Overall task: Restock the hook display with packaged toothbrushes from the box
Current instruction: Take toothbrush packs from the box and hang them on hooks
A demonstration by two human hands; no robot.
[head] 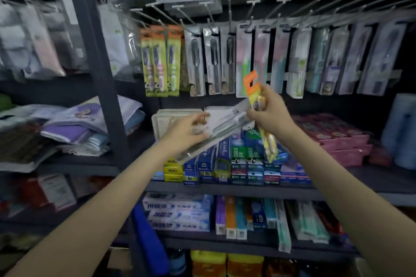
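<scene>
Hands meet at frame centre, in front of the hook display point(247, 29). Your right hand point(267, 112) sits at about 1 o'clock from centre; its fingers are curled round the upper part of an orange-and-yellow toothbrush pack point(261, 117), thumb side toward you. That pack stands nearly upright, orange hang tab at 12 o'clock, lower end tilted toward 5 o'clock over the toothpaste boxes point(238, 164).

Your left hand point(186, 130), at about 9 o'clock from the right one, grips a grey-white toothbrush pack point(225, 123). Fingers are curled over its top face, thumb underneath; motion blur hides the exact fingertip placement. This pack lies slanted, low end at 7 o'clock, high end at 2 o'clock, where it reaches the right hand; contact between the two packs cannot be told.

Row of hooks runs across at 12 o'clock, carrying hanging packs: matching orange-and-yellow packs point(159, 60) at 11 o'clock, dark-brush packs point(211, 60) just beside them, pale pastel ones point(326, 58) toward 2 o'clock. Several hook tips project bare above the packs.

Folded textiles point(85, 128) lie on the shelf at 9 o'clock; pink boxes point(337, 137) at 3 o'clock.
</scene>
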